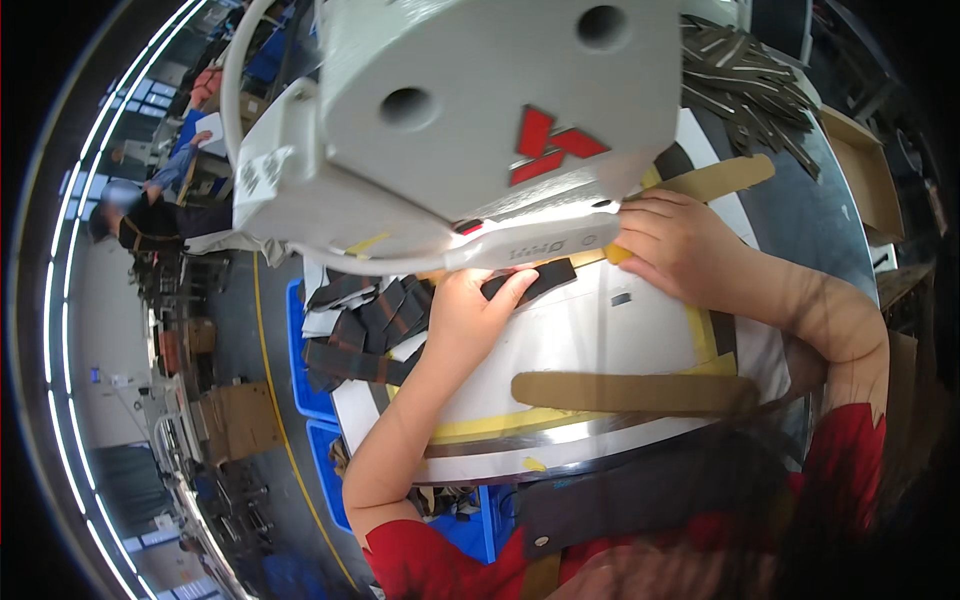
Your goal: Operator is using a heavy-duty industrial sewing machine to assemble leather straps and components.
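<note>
A white machine head (480,110) with red emblems hangs over a white work surface (610,330), hiding some fingertips. Below its slim control bar (530,242), my left hand (475,305) pinches a short dark fabric strip (540,282). My right hand (680,240) has curled fingers at the bar's right end, beside a small yellow piece (618,251); what it grips is unclear. A tan strip (715,178) sticks out beyond my right fingers, and another long tan strip (630,393) lies nearer me.
Dark strips (370,330) pile over a blue bin (298,355) at left, another bin (325,475) below. Many olive strips (750,90) and a cardboard box (865,175) sit at back right. Across the aisle, a co-worker (140,215) is at other benches.
</note>
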The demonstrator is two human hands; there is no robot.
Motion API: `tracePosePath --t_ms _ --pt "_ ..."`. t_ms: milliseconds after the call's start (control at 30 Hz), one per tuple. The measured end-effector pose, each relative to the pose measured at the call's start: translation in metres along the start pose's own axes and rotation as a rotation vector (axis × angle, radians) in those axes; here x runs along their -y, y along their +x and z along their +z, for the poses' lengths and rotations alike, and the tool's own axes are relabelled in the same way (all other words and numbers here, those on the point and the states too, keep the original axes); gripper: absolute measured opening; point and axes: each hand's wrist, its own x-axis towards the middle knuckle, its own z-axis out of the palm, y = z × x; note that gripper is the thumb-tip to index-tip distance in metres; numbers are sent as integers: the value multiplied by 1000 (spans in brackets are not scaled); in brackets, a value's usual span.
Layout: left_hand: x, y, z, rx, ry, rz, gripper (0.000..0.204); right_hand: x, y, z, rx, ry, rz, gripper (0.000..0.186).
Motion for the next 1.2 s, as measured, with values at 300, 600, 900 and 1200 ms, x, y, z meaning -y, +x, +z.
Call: tracePosePath --t_ms 300,600,900,1200 --pt "19 33 23 -61 -6 155 30 -5 1 1 -35 73 -24 26" --pt "20 28 28 -98 70 187 28 4 10 -1 50 -30 20 39" --pt "-15 2 35 -79 652 536 34 7 8 -1 52 -129 24 39" --pt "-7 9 36 -23 683 597 50 -9 8 -14 10 214 107 19"
